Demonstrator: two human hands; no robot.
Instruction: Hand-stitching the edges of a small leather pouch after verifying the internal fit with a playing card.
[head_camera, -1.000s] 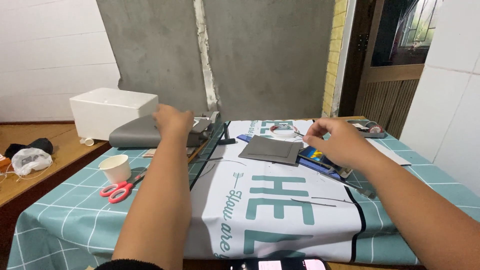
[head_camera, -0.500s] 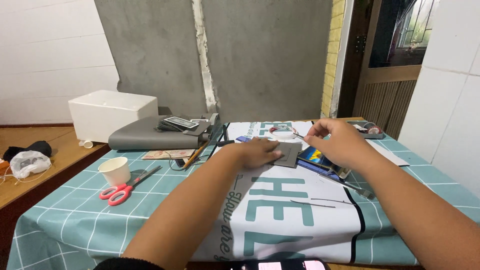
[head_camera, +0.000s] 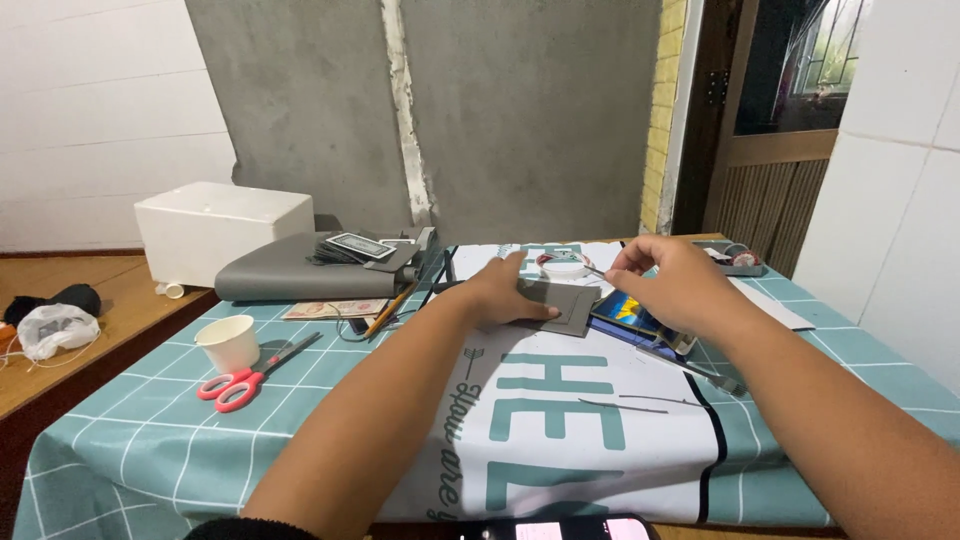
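My left hand (head_camera: 503, 292) lies flat on a small grey fabric piece (head_camera: 563, 306) on the white printed cloth (head_camera: 560, 420) that covers the table. My right hand (head_camera: 668, 282) hovers just right of it, fingers pinched on a thin needle-like thing (head_camera: 594, 268) that points left. A blue card (head_camera: 633, 310) lies under that hand. Thin metal rods (head_camera: 690, 366) rest on the cloth nearby.
Red scissors (head_camera: 247, 374) and a paper cup (head_camera: 229, 343) sit at the left on the teal checked tablecloth (head_camera: 150, 440). Behind are a grey folded sheet (head_camera: 290, 274) with a card pack, a white foam box (head_camera: 222, 226), and a small tray (head_camera: 737, 258). A phone (head_camera: 555, 528) lies at the near edge.
My left hand has come back from the grey sheet at the left and pressed down on the grey fabric piece. The right hand has stayed nearly in place.
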